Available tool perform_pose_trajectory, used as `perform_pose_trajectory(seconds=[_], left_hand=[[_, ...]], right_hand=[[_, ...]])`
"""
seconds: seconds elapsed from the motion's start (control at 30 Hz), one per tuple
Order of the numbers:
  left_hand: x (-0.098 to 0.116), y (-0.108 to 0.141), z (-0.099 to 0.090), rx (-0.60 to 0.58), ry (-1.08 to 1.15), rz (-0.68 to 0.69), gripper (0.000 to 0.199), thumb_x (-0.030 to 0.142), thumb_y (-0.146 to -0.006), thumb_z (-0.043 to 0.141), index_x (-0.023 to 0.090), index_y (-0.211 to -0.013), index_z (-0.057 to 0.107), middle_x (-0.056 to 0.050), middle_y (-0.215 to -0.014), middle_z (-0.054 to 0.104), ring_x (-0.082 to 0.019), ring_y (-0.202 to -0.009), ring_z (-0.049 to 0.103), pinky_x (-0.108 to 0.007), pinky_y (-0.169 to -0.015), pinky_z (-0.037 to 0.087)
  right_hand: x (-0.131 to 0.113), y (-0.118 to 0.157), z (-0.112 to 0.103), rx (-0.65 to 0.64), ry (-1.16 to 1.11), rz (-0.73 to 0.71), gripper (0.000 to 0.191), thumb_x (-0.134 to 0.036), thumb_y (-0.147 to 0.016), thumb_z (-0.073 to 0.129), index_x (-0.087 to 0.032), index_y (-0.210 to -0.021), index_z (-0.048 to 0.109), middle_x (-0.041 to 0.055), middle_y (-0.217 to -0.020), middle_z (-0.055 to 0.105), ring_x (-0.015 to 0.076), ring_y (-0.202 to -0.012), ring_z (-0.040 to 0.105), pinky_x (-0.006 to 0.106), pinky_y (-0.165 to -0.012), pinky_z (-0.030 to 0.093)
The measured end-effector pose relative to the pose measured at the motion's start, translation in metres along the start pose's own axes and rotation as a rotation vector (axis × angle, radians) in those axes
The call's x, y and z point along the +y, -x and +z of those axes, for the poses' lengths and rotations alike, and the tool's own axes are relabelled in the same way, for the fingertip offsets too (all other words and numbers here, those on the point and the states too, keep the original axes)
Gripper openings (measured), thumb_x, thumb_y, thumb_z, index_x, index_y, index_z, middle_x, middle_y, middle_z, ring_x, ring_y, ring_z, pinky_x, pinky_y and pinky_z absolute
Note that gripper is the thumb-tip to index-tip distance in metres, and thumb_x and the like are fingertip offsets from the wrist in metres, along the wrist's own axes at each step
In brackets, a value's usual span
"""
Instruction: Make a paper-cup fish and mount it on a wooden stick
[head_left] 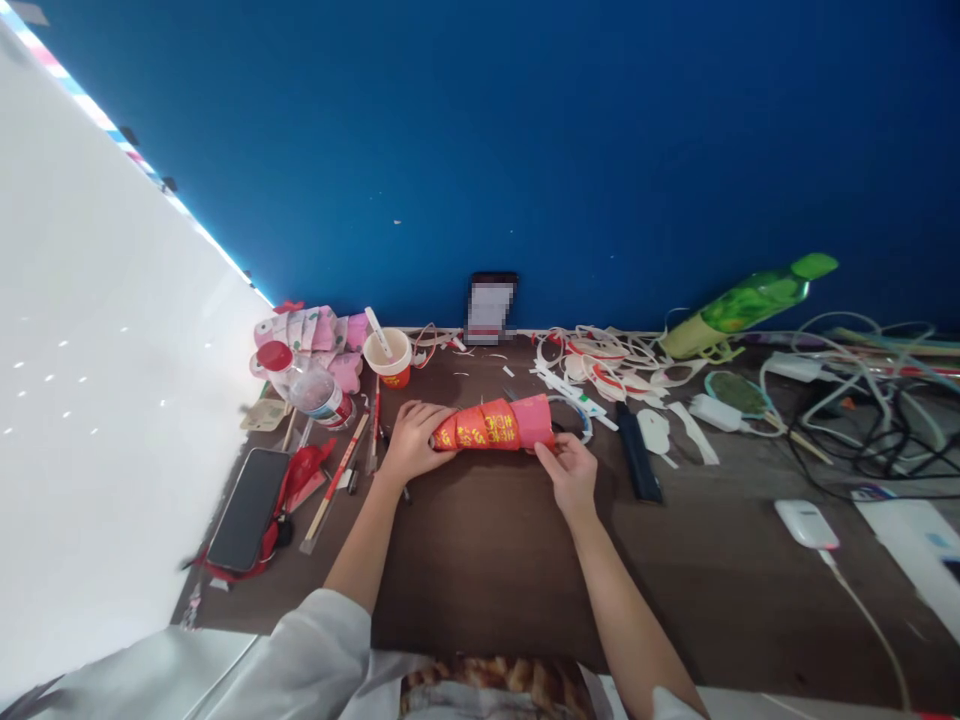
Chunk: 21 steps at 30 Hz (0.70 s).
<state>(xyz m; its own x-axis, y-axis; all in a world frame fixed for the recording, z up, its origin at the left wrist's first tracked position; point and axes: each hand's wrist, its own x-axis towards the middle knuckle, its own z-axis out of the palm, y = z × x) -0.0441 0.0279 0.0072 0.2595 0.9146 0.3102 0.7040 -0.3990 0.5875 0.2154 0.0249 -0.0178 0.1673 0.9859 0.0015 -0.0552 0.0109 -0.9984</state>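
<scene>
A row of red paper cup pieces with yellow lettering (487, 425) lies sideways between my hands, its pieces nested into one another, with a pink one at the right end. My left hand (417, 440) wraps round the narrower left end. At the right end, my right hand (570, 472) pinches the lower edge of the pink piece between thumb and fingers. Behind the row, to the left, stands a paper cup (388, 358) with a white stick in it. White and red paper strips (600, 360) lie heaped behind on the right.
On the left are a plastic bottle (319, 393), pink paper pieces (346, 372), a black phone (249, 510) and chopsticks (336, 485). Another phone (491, 308) leans on the blue wall. Rightward are a dark case (639, 455), a green bottle (750, 305), cables (862, 400) and a white charging case (806, 524).
</scene>
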Motion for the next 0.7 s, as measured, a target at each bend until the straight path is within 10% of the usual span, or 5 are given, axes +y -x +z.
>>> perform_pose_trajectory(seconds=[0.7], left_hand=[[-0.007,0.009,0.013,0.301,-0.335,0.137,0.051,0.024,-0.072,0.068,0.027,-0.122,0.060,-0.014,-0.137,0.042,-0.033,-0.124,0.040,-0.049,-0.101,0.035]], right_hand=[[0.005,0.012,0.004,-0.111,0.217,-0.177,0.032,-0.035,-0.064,0.077,-0.020,-0.091,0.073,0.0072,-0.092,0.075,0.0270,-0.082,0.071,0.044,-0.081,0.057]])
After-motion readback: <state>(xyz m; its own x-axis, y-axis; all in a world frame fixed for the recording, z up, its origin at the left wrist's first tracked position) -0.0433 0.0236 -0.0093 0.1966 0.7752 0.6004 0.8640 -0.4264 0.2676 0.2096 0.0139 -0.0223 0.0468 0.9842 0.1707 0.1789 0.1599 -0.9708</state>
